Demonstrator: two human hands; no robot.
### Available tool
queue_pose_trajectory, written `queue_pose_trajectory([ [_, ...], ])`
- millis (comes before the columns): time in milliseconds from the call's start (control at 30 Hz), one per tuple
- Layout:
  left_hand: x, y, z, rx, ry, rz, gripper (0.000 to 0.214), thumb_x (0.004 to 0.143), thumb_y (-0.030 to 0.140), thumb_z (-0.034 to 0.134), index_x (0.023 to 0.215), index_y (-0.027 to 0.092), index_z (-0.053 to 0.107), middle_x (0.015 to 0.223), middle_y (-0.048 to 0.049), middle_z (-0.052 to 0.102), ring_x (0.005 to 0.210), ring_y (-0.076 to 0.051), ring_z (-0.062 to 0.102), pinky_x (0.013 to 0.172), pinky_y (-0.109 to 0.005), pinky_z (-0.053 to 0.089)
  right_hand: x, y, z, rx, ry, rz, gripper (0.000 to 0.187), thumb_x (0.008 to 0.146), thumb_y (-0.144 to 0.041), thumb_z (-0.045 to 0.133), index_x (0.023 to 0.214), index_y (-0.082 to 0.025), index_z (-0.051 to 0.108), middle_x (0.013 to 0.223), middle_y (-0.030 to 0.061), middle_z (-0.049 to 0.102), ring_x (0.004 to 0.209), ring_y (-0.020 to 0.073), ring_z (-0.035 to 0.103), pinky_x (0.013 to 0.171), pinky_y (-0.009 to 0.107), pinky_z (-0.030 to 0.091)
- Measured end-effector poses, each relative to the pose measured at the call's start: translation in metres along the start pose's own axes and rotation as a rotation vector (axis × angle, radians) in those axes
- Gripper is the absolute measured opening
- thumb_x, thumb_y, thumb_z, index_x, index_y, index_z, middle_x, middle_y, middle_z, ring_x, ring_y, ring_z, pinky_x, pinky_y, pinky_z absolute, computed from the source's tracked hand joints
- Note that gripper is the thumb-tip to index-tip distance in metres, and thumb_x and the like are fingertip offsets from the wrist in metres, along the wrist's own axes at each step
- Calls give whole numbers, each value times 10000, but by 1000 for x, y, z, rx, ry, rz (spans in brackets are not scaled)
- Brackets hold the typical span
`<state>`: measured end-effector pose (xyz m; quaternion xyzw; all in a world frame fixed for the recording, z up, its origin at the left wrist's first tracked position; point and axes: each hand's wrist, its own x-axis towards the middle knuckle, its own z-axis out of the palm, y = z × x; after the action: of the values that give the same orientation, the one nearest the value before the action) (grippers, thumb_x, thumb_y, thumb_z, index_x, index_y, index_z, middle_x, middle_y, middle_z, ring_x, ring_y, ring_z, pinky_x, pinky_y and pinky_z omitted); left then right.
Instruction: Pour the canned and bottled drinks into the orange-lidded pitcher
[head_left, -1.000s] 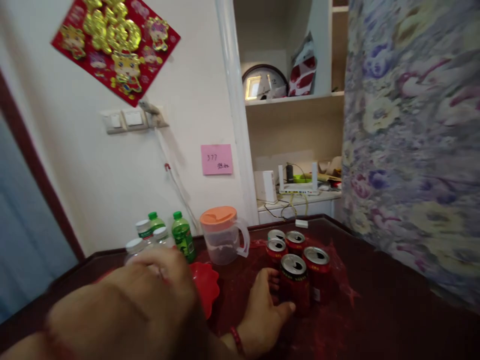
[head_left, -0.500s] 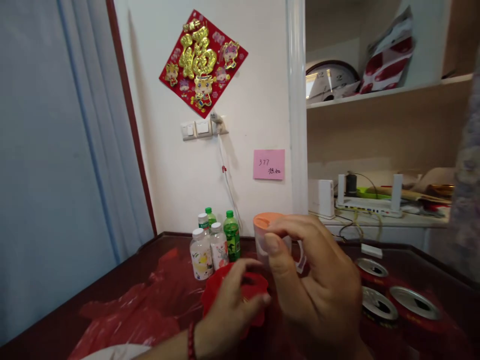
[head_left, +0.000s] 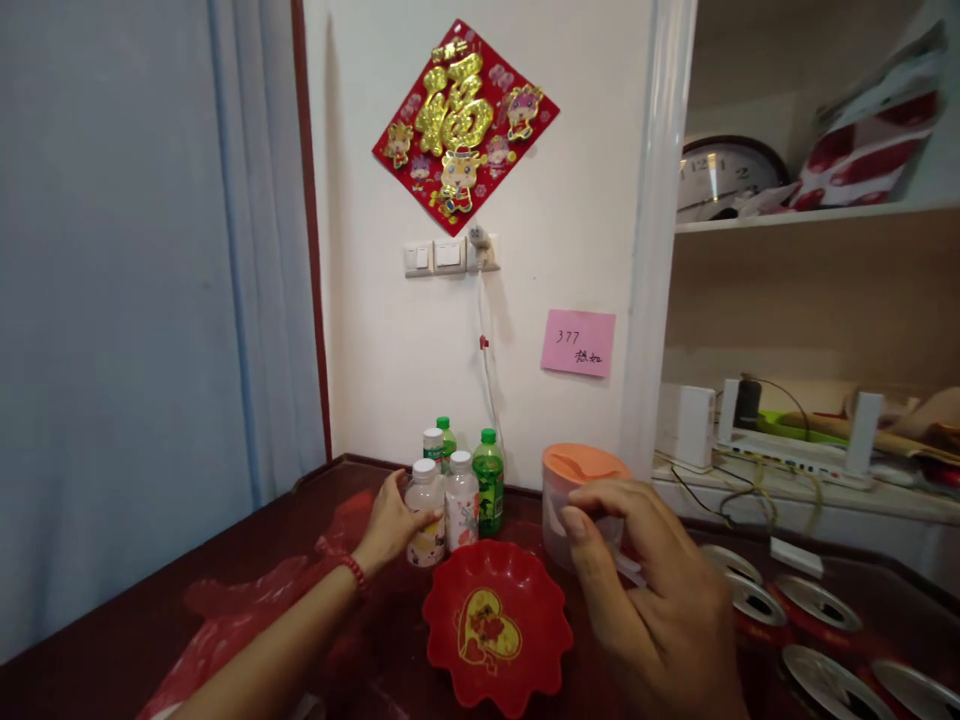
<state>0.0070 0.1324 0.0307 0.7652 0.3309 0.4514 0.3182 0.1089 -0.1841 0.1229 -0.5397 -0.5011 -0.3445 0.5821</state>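
Note:
My left hand (head_left: 390,525) reaches out over the dark table and closes its fingers round a small clear bottle with a white cap (head_left: 424,510). Beside it stand another white-capped bottle (head_left: 460,510) and two green bottles (head_left: 489,490). My right hand (head_left: 649,600) hovers close to the camera in front of a clear pitcher with an orange lid (head_left: 581,490), fingers curled and apart, holding nothing I can see. A red scalloped plate (head_left: 496,620) with a heart design lies between my hands.
Several opened red drink cans (head_left: 817,610) stand at the right. A red plastic bag (head_left: 240,610) lies at the left of the dark wooden table (head_left: 135,640). Behind are a wall with switches and a pink note (head_left: 577,342), a blue curtain, and shelves with a clock (head_left: 720,180) and a router.
My left hand has left the red plate and gone forward to the white-capped bottle. My right hand has dropped lower. The view has shifted a little to the left.

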Motion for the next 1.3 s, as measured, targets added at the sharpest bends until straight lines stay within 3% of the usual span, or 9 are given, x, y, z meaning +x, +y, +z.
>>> queue_pose_trajectory([
  [233,-10,-6,8,-86,-84,-58,653,536,386,851,1080,148,578,1055,-127,734,1000,-342,712,866,-449,557,-8,2,9,-15,-18,71,88,1008,-311,556,994,-260,626,965,-25,677,922,187,597,826,326,405],
  [367,-16,9,-7,-92,-13,-68,697,592,395,839,1174,146,547,1156,-139,697,1096,-339,675,928,-451,528,-10,-1,7,-34,-46,121,123,1002,-355,561,986,-263,642,955,-6,689,911,216,606,822,345,410],
  [467,-21,34,-23,-98,30,-37,788,631,423,846,1288,148,508,1240,-143,660,1152,-318,642,989,-451,497,-11,-4,5,-38,-78,177,173,987,-420,567,975,-276,663,940,-6,687,864,225,601,829,354,421],
  [633,-34,91,-36,-72,55,229,733,663,368,853,1296,175,537,1299,-134,609,1198,-323,579,1035,-504,443,-11,-15,6,4,-122,443,297,967,-572,527,963,-317,679,940,-32,697,871,223,620,806,348,420],
  [800,-55,128,-24,118,35,537,722,653,216,841,1308,252,541,1292,-91,600,1199,-334,546,1026,-539,421,-9,-17,8,47,-144,656,477,923,-728,487,1039,-311,687,985,-4,730,963,264,665,829,367,440],
  [1033,-78,135,-9,211,22,706,749,691,64,689,1365,311,475,1298,-81,576,1214,-324,516,1082,-583,352,-15,12,20,78,-242,659,638,843,-794,548,1144,-248,682,1006,63,761,892,293,714,758,375,539],
  [1300,-81,133,-12,253,18,797,753,668,24,635,1357,296,502,1272,-75,607,1212,-320,528,1125,-618,308,-22,26,26,108,-264,556,468,866,-661,643,972,-209,701,860,53,748,703,229,690,670,306,545],
])
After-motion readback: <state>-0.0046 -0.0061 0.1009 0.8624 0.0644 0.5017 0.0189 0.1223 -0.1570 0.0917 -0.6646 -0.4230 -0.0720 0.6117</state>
